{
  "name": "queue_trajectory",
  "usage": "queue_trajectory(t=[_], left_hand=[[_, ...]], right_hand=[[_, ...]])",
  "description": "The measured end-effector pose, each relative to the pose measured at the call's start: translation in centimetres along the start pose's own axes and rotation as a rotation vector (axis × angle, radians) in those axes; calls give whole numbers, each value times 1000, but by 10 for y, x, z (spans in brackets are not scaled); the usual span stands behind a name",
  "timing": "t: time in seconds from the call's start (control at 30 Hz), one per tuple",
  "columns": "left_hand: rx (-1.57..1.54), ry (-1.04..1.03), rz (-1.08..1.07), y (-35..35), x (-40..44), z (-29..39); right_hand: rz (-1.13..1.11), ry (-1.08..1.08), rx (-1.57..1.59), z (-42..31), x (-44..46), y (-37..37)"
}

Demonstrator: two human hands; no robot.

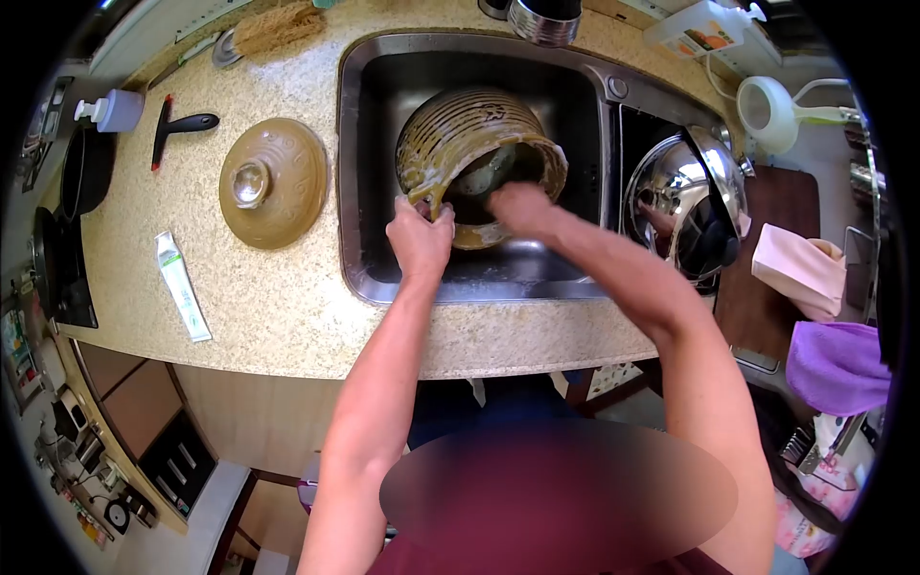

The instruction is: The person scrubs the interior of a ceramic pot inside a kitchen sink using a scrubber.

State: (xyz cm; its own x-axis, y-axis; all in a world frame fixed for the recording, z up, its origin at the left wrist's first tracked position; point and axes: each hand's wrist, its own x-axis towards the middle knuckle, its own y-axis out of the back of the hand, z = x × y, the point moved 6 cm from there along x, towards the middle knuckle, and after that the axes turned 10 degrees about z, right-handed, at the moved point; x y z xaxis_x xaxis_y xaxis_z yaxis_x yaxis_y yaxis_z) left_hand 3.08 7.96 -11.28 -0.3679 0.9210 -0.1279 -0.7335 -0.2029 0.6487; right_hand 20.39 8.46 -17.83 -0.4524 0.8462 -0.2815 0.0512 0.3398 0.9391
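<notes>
A brown ribbed clay pot (470, 134) lies tilted in the sink (356, 240), its wide mouth facing me. Whitish suds streak its rim and side. My left hand (420, 235) is closed on the pot's rim at the near left, around what looks like a handle. My right hand (522, 208) reaches into the mouth with its fingers curled; what they hold, if anything, is hidden and slightly blurred. On the counter left of the sink rests the brown pot lid (287, 182) with its round knob up.
Left on the counter (259, 316) are a white tube (182, 286), a black-handled scraper (182, 125) and a loofah-like brush (278, 29). A shiny metal lid (671, 192) covers the right basin. A white bottle (704, 31) stands behind; a purple towel (839, 367) hangs right.
</notes>
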Motion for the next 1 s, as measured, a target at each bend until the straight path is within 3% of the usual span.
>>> queue_trajectory(t=[0.07, 0.1, 0.2, 0.23, 0.37, 0.4, 0.47, 0.6, 0.67, 0.77, 0.83, 0.87, 1.0], left_hand=[[-2, -30, 13, 1, 2, 2], [1, -26, 15, 1, 2, 2], [-36, 26, -35, -1, 0, -4], [-42, 11, -15, 0, 0, -3], [-13, -17, 19, -1, 1, -1], [-14, -17, 15, -2, 3, 2], [-27, -4, -14, 0, 1, 2], [41, -33, -31, 2, 1, 6], [33, -27, -8, 0, 5, 6], [-61, 3, -15, 1, -1, 8], [-8, -19, -15, 2, 0, 8], [-13, -31, -12, -1, 4, 10], [40, -27, -21, -1, -3, 4]], right_hand=[[164, -90, 407, -29, -1, 3], [141, 16, 327, -30, -3, 2], [17, 21, 56, 21, -4, 2], [-114, -16, -11, 25, 12, 1], [-178, -251, 133, 8, 66, -73], [-20, -307, 343, -7, 79, -72], [-140, -240, -1, 6, 63, -55], [171, -386, 82, 71, 79, -51], [260, -353, 42, 50, 93, -80], [285, -503, 141, 16, 88, -102], [-6, -278, 178, 29, 74, -80], [-109, -240, 272, 71, 83, -93], [-12, -362, 120, 66, 89, -92]])
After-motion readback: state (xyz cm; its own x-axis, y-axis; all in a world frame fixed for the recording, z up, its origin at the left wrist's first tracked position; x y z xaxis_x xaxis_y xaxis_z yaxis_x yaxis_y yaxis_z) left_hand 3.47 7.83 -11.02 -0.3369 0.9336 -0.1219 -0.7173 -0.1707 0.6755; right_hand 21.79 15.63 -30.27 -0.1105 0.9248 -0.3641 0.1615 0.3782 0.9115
